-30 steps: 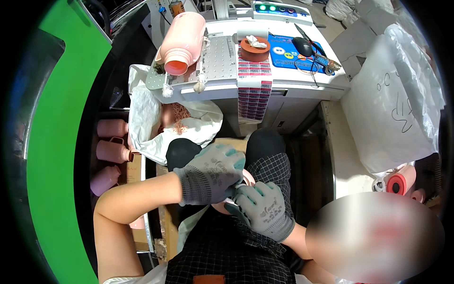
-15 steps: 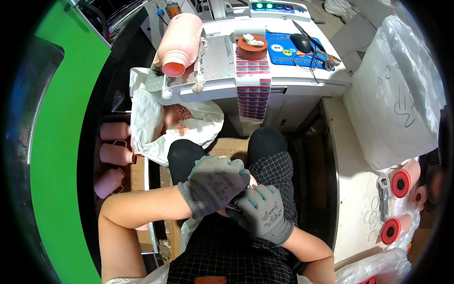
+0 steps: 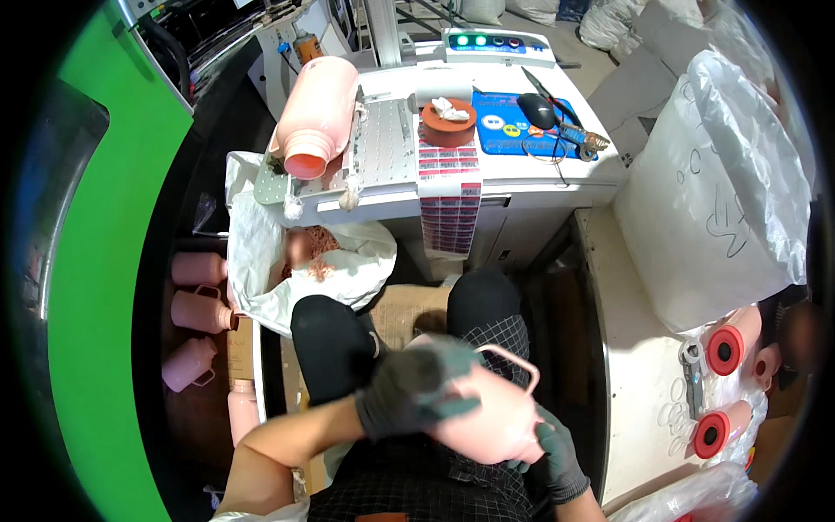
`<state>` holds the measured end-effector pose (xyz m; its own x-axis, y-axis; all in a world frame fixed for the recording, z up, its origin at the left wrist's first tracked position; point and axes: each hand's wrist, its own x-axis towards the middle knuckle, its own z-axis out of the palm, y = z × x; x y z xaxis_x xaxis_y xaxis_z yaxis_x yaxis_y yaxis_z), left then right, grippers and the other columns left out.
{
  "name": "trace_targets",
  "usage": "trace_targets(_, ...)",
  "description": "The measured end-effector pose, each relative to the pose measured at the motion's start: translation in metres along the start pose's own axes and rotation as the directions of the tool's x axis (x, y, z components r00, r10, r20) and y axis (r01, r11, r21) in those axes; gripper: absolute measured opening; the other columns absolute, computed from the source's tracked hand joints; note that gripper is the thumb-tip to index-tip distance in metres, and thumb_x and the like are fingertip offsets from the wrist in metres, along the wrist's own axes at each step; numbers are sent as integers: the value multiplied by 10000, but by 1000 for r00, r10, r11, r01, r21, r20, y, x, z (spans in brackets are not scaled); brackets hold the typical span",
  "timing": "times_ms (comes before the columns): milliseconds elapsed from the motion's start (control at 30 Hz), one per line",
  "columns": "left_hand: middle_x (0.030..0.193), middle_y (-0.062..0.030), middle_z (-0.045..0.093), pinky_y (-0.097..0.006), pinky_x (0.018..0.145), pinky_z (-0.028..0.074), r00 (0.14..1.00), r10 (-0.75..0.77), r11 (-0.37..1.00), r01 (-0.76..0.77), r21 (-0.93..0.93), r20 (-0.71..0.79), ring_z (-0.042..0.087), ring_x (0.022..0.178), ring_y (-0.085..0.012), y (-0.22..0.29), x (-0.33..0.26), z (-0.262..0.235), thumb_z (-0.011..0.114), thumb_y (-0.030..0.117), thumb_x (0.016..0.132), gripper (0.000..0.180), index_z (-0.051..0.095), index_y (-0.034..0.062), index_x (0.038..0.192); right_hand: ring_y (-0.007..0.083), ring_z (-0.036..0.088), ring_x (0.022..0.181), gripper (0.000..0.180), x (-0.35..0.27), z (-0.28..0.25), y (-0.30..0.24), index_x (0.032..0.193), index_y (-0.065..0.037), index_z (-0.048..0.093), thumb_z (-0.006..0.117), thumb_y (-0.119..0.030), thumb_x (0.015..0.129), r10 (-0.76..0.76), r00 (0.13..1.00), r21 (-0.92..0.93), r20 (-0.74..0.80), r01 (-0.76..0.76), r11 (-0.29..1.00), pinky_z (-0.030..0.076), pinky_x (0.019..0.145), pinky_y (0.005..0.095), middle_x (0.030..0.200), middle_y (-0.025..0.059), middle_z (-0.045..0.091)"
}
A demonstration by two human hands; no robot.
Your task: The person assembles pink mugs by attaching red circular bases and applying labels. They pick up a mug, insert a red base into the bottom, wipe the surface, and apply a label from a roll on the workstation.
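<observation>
A pink jug lies tilted across my lap, its looped handle pointing up and away. My left hand, in a grey and green work glove, is wrapped over the jug's left part and is smeared by motion. At the jug's narrower right end, my right hand, gloved the same way, grips round the neck. The glove there partly hides the jug's mouth. Another pink jug lies on the perforated metal plate of the white bench, its open mouth facing me.
A white sack with pink shavings stands before the bench. Several pink jugs lie at left. At right, a white table holds pink cylinders, clear rings and a large white bag. A label strip hangs from the bench.
My hands were close together over my lap with the jug mostly hidden. Now they are apart, and the jug shows lying sideways, its neck in my right hand. The view has shifted slightly.
</observation>
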<state>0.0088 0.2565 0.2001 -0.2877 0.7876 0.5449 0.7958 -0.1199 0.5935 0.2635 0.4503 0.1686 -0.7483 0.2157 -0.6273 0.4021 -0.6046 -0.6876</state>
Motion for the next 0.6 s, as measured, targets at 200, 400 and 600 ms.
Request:
trace_targets(200, 1199, -101, 708, -421, 959, 548, 946, 42, 883, 116, 454, -322, 661, 1094, -315, -150, 121, -24, 865, 253, 823, 386, 706, 64, 1120, 321, 576, 1316, 1041, 31, 10, 1, 1621, 76, 251, 812, -328, 843, -778, 579, -493, -243, 617, 613, 468, 1111, 421, 1495, 237, 522)
trace_targets(400, 1065, -47, 709, -437, 846, 552, 973, 16, 822, 119, 557, -231, 665, 986, -300, -233, 146, 0, 789, 259, 851, 204, 693, 97, 930, 452, 548, 1380, 1098, 45, 11, 19, 1661, -72, 257, 844, -263, 753, -842, 538, -812, -30, 478, 334, 510, 1091, 500, 1645, 315, 323)
trace_targets(600, 1024, -17, 710, -427, 811, 555, 961, 98, 819, 71, 570, -260, 676, 935, -290, -227, 145, 3, 796, 186, 821, 139, 697, 101, 868, 481, 520, 1396, 1109, 45, 11, 21, 1667, -104, 256, 866, -272, 756, -848, 529, -823, -35, 466, 325, 506, 1095, 515, 1648, 310, 313)
